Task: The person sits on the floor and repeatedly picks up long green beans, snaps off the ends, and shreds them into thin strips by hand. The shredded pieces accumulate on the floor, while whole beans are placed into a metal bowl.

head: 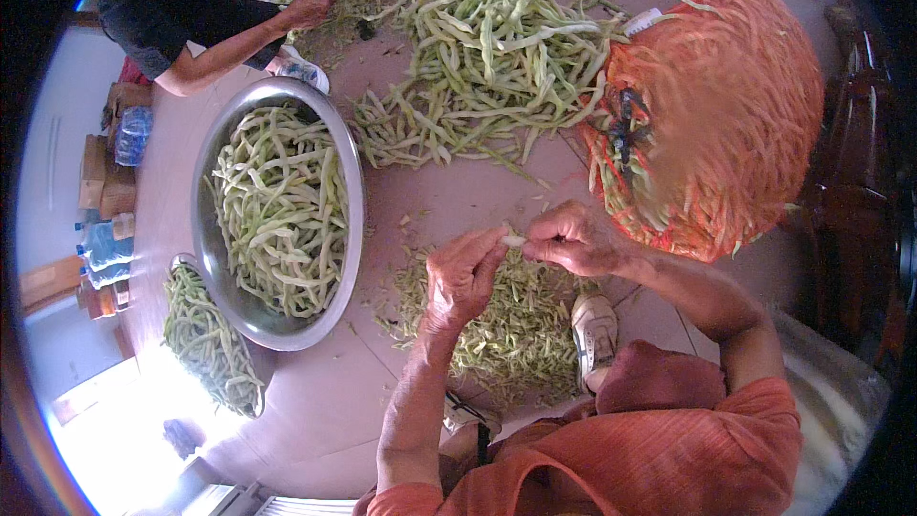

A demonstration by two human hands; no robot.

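My left hand (458, 279) and my right hand (573, 240) meet over the floor, with a pale green bean pod (514, 240) pinched between their fingertips. Only a short stretch of the pod shows; my left fingers cover the rest. Beneath my hands, between my shoes, lies a heap of bean trimmings (501, 322). A big pile of whole bean pods (494, 50) spreads over the floor beyond. To the left stands a large steel basin (351, 279) filled with bean pods (286, 215).
An orange mesh sack (731, 115) full of beans stands at the right. Another filled metal container (208, 337) sits past the basin. At upper left, a co-worker's hand (308, 8) touches trimmings (344, 14). Cardboard boxes (107, 172) and bottles (107, 251) line the left wall.
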